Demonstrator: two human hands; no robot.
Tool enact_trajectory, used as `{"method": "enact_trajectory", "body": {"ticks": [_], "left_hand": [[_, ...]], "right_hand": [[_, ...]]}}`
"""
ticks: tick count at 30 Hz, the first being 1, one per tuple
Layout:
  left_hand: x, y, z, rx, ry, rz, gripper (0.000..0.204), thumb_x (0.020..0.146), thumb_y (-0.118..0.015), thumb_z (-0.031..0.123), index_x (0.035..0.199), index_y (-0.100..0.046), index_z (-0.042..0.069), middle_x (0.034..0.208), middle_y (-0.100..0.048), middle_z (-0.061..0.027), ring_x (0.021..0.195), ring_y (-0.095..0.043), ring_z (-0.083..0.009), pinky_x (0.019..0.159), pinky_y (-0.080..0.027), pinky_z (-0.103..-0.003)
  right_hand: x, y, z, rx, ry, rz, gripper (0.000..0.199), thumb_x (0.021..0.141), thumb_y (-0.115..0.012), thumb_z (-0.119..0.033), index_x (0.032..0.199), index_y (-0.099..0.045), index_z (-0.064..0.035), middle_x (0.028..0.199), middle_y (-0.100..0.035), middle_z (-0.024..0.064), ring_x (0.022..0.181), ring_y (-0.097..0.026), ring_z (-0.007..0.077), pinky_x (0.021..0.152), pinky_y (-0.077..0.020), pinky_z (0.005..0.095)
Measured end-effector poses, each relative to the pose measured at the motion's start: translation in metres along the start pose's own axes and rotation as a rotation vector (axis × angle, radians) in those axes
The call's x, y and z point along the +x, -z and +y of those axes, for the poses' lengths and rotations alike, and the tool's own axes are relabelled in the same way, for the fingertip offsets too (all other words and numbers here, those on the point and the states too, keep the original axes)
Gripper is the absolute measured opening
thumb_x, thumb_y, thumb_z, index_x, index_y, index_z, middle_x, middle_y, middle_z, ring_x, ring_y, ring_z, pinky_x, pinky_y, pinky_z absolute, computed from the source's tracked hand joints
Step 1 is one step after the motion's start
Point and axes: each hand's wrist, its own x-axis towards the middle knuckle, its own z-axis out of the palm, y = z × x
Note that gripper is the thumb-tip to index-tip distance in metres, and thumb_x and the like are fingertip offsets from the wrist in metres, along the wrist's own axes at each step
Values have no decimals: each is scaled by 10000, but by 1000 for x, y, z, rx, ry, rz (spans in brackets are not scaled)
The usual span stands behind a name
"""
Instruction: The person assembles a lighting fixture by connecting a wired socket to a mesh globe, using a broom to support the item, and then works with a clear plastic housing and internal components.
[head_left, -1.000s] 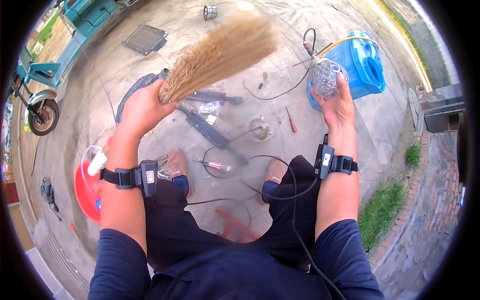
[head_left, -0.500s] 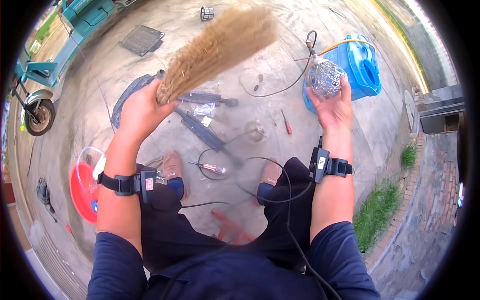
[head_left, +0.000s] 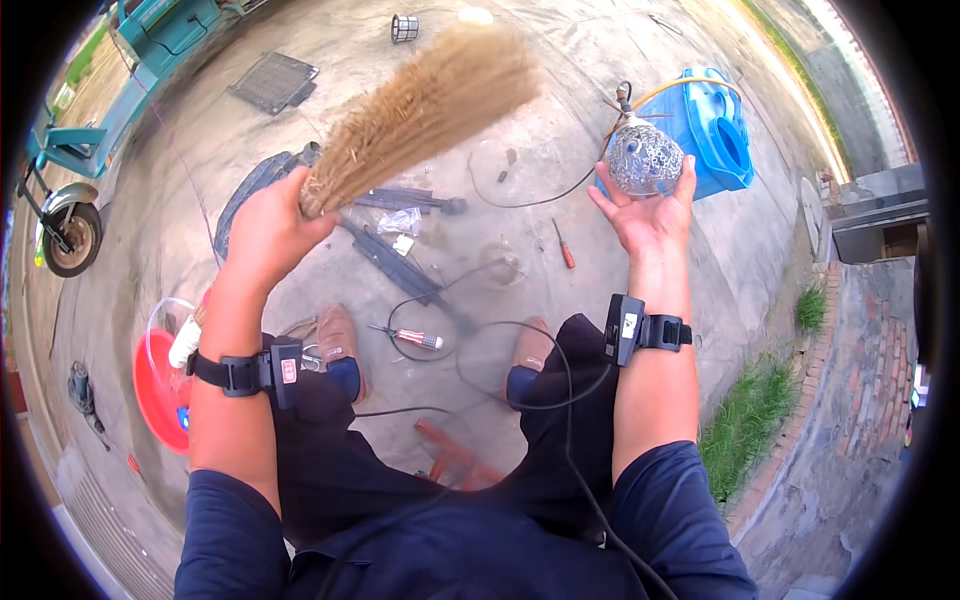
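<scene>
Left hand (head_left: 268,232) fisted around tan straw hand broom (head_left: 425,110), bristles raised. Right hand (head_left: 648,215) open-palmed, fingertips propping perforated silver metal globe (head_left: 645,158) above concrete. Risk: loose cradle; broom strokes may knock globe off.

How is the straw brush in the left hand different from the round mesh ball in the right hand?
The straw brush is long, tan and fans out into loose bristles; the mesh ball is round, silvery and compact. The left hand grips the brush in a closed fist at its narrow end, while the right hand cradles the ball on an open palm. A cable runs from the ball; the brush has none. Both are held up above the concrete ground.
</scene>
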Motion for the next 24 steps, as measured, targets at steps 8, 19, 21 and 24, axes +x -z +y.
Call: {"method": "enact_trajectory", "body": {"ticks": [8,19,21,24], "left_hand": [[-4,-20,37,-211,-278,-28,425,751,-814,270,1092,-658,70,918,-704,-178,865,-673,-372,772,-534,-439],[-4,2,10,-555,16,265,450,753,-811,273,1126,-661,72,941,-719,-173,911,-677,-385,788,-536,-451],[-8,0,29,-679,-242,216,477,746,-830,253,1155,-664,73,953,-716,-172,919,-678,-378,796,-543,-425],[-4,-19,29,-247,-302,21,458,761,-803,284,1135,-640,75,1015,-715,-167,938,-682,-366,784,-534,-463]], "right_hand": [[9,2,7,69,-52,-221,788,881,-505,-745,1408,-507,-159,1332,-590,120,1115,-613,463,1039,-372,667],[-5,-7,4,-31,-50,-26,837,911,-467,-731,1506,-390,-147,1453,-489,170,1202,-560,496,1082,-357,642],[-6,-8,2,-38,-48,-34,830,906,-458,-735,1473,-414,-130,1367,-543,184,1113,-605,494,1035,-409,626],[-5,-12,8,55,-121,-84,816,914,-424,-735,1451,-441,-121,1345,-561,177,1079,-625,478,982,-460,609]]}}
